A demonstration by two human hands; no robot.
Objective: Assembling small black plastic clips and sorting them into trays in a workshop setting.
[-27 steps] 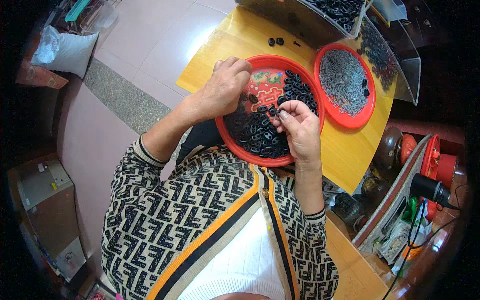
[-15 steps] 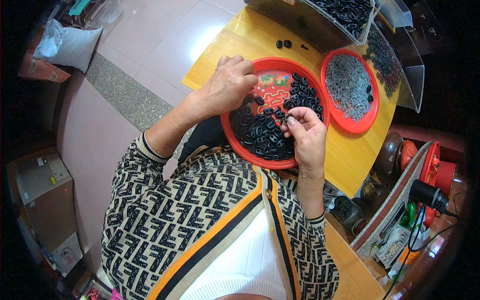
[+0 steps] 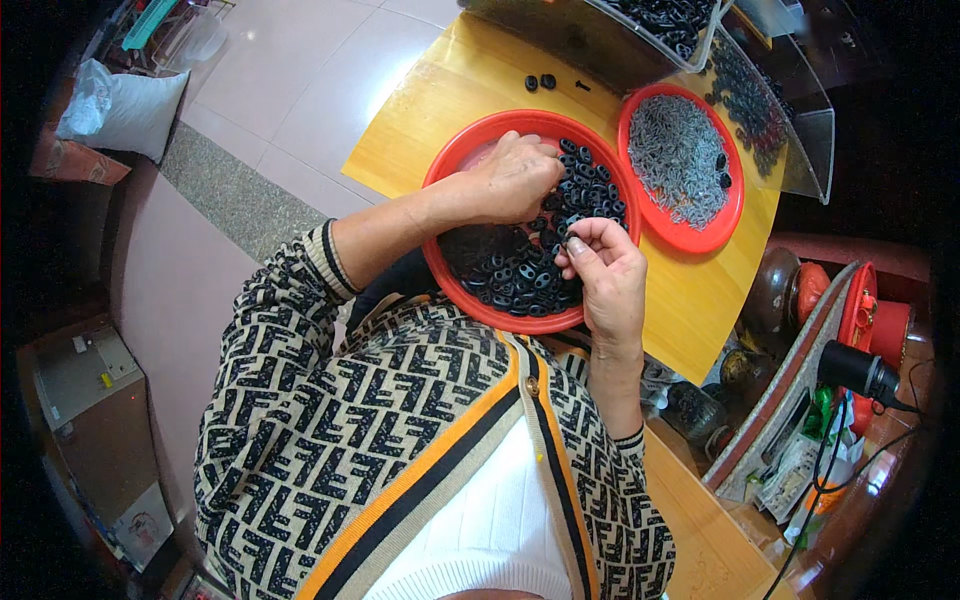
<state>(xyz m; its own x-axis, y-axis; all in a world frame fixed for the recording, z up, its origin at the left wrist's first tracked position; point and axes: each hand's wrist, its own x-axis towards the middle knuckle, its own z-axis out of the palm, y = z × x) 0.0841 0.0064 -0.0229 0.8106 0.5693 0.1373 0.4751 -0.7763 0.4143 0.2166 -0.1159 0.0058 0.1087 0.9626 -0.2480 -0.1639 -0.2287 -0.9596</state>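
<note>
**Both hands in red tray of black rings**

Yellow wooden table (image 3: 440, 110) fills upper middle, floor tiles to its left. Clear plastic bin (image 3: 600, 40) at the table's far edge, dark parts inside. Person's patterned cardigan sleeve (image 3: 300, 400) covers the lower frame.

Large red round tray (image 3: 450, 170) sits at the table's near edge, loaded with small black oval rings (image 3: 510, 275). Smaller red tray (image 3: 700, 235) just beside it on the right, holding a heap of small grey metal pieces (image 3: 680, 160) plus a few black rings on its right side.

Left hand (image 3: 510, 180) is over the big tray's upper part, fingers curled down and bunched together on the rings; what it pinches is hidden under the fingers. Right hand (image 3: 605, 270) is at the tray's right rim, thumb and forefinger pressed together at the tips on something tiny; cannot tell what. Hands near each other, not touching.

Three loose black parts (image 3: 545, 82) lie on bare table beyond the big tray. Black cylindrical device (image 3: 850, 368) with cable at right, amid clutter.
</note>
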